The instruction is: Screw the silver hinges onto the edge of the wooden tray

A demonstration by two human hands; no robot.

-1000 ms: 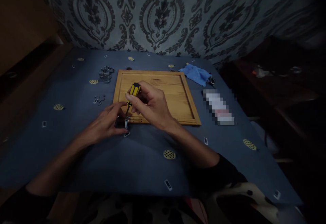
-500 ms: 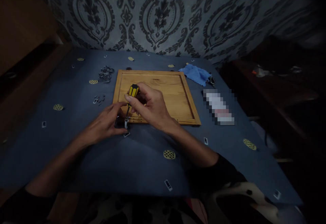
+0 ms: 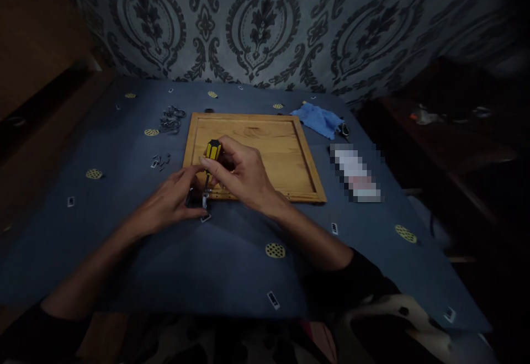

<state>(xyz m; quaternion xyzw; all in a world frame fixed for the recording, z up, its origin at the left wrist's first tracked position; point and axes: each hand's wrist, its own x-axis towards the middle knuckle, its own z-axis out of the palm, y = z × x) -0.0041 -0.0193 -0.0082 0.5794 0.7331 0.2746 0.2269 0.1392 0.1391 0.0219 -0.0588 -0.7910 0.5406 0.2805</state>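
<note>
Over blue cloth [image 3: 223, 270], the right hand [image 3: 245, 173] grips a screwdriver [image 3: 213, 151] above the wooden panel [image 3: 285, 151].

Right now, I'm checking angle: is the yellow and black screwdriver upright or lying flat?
Near upright: the right hand holds the screwdriver handle up, shaft down toward a silvery metal fitting.

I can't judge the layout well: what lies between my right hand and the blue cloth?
In the head view, the framed wooden panel lies between the right hand and the blue cloth: its recessed face, then the right side of its frame.
</note>
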